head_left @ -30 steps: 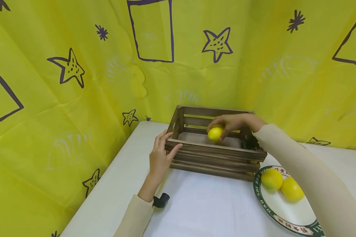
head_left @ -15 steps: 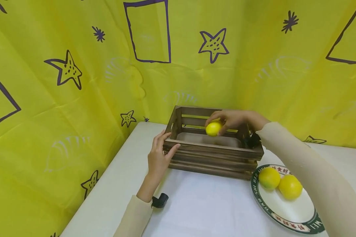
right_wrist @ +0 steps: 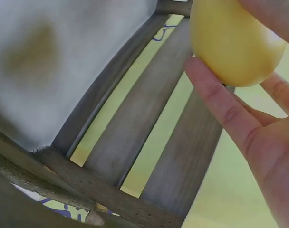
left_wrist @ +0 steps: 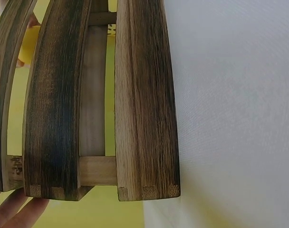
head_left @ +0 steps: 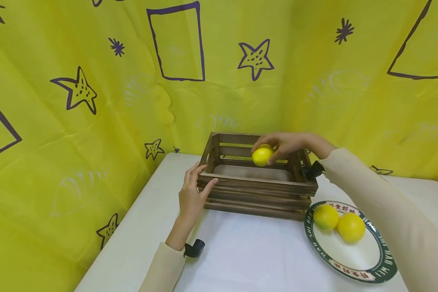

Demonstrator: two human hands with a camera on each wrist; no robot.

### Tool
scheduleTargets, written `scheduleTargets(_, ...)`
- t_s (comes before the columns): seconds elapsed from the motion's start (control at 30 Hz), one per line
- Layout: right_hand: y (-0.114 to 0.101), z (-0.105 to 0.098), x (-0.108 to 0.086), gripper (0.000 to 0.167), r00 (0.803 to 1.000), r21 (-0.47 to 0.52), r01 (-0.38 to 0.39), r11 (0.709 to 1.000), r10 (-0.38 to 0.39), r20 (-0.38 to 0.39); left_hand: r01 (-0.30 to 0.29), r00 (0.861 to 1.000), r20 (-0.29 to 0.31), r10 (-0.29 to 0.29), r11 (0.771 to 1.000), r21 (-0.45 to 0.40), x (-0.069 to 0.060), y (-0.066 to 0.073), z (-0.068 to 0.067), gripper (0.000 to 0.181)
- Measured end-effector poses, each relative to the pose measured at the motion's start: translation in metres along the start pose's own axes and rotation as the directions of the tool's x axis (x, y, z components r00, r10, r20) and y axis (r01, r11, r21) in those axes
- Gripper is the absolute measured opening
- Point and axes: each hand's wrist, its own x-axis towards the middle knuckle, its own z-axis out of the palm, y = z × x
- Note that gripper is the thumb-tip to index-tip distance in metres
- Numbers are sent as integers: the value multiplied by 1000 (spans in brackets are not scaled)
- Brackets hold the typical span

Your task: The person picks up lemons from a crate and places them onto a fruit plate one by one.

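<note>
In the head view my right hand (head_left: 285, 143) pinches a yellow lemon (head_left: 263, 155) between thumb and fingers. The lemon is over the inside of a dark slatted wooden crate (head_left: 255, 194), apart from its floor. The right wrist view shows the lemon (right_wrist: 237, 40) in the fingers, with the crate's slats (right_wrist: 149, 109) behind. My left hand (head_left: 191, 194) grips the crate's front left corner, thumb on the front and fingers at the side. In the left wrist view its fingertips (left_wrist: 21, 209) touch the slat ends.
To the crate's front right stands a white plate (head_left: 344, 259) with a green patterned rim. Two yellow lemons (head_left: 325, 217) lie on it, one tinged green. A yellow curtain (head_left: 131, 101) with drawn stars hangs behind and left of the white table (head_left: 248, 255).
My right hand has lifted the lemon a little higher above the crate floor. My left hand keeps its grip on the corner. The head view has shifted slightly.
</note>
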Motion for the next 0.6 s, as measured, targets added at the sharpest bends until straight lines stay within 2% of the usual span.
scheduleTargets(0.37, -12, -3, -22, 51, 999, 42, -11, 999, 12, -38, 15, 1000, 8, -14, 1000, -10, -1, -1, -1, 51)
scheduleTargets(0.6, -22, -4, -41, 49, 998, 5, 38, 999, -37, -57, 4, 1000, 9, -4, 1000, -14, -1, -1, 0, 51)
